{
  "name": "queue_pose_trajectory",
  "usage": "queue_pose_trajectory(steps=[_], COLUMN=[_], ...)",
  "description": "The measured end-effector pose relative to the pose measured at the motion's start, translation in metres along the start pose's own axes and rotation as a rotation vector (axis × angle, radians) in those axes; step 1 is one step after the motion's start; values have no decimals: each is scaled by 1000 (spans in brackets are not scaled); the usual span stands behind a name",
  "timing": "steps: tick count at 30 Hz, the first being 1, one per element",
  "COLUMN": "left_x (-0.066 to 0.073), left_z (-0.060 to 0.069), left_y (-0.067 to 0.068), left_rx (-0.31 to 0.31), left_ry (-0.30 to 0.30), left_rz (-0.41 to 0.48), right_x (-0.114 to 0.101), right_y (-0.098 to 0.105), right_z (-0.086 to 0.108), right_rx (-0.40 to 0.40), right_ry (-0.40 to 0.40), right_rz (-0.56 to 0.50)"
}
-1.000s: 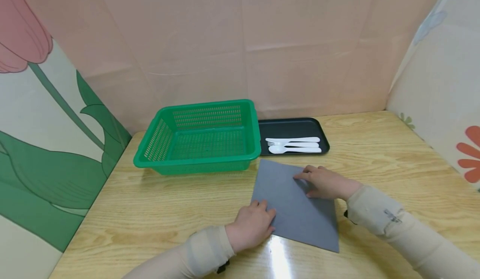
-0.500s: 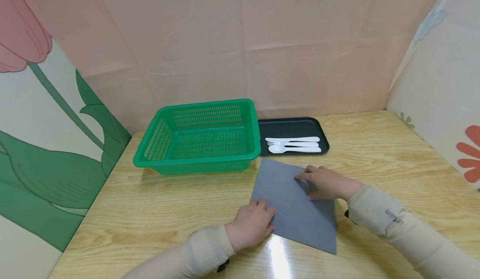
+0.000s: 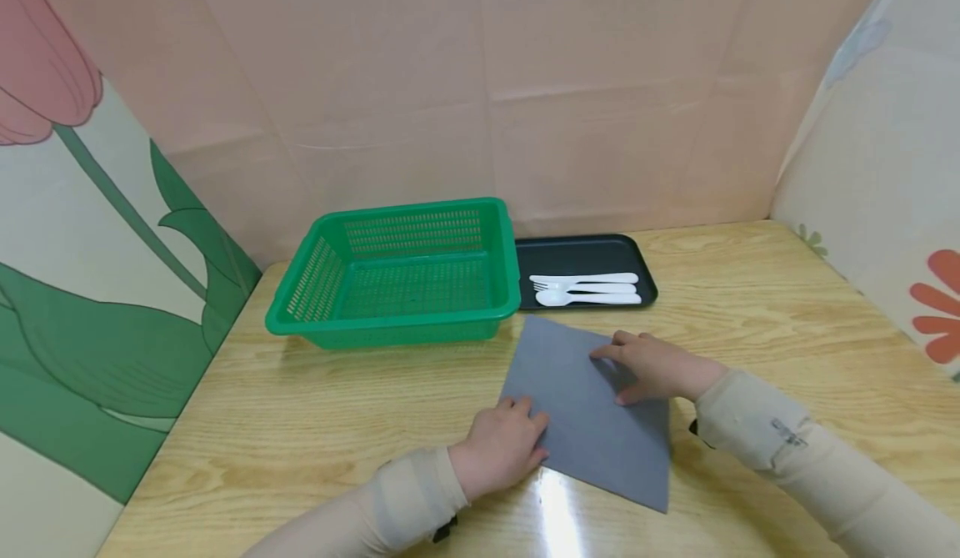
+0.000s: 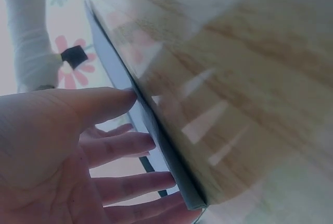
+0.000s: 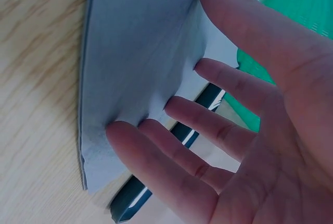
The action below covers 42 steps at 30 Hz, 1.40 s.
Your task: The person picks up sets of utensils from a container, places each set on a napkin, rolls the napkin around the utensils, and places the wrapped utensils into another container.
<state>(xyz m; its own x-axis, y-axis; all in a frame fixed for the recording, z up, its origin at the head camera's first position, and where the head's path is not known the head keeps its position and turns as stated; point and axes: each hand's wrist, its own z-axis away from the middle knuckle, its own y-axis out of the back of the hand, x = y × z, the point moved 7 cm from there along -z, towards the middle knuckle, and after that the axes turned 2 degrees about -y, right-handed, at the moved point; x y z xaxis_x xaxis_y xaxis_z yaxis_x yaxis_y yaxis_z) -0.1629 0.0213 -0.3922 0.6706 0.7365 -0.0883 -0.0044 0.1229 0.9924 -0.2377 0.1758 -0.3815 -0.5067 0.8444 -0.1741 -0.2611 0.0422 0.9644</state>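
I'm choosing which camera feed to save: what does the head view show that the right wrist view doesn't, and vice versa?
Only the head view shows the left hand, the tulip mural, the back of the right hand, and the white knife, fork and spoon clearly enough to tell apart.

Only the right wrist view shows the right hand's palm side, and the gray cloth close enough to reveal a layered edge.

Both share the right hand touching the cloth, the green basket, the black tray and the wooden tabletop.
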Motion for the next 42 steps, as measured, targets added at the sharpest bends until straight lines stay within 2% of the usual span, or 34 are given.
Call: queue_pose_trajectory(steps=[22,31,42], left_x=[-4,-7,-9], left_z=[0,0,0], left_y=[4,1,0], left_rx=[22,22,13], left_ry=[26,37,55], left_rz=[12,17,13], right_x=[3,-1,0], right_y=[-1,1,-1], right_z=[4,6,6], right_rx=[-64,-52,-74], right_ry=[-40,-45,-57], right_rz=[-17,-14,-17])
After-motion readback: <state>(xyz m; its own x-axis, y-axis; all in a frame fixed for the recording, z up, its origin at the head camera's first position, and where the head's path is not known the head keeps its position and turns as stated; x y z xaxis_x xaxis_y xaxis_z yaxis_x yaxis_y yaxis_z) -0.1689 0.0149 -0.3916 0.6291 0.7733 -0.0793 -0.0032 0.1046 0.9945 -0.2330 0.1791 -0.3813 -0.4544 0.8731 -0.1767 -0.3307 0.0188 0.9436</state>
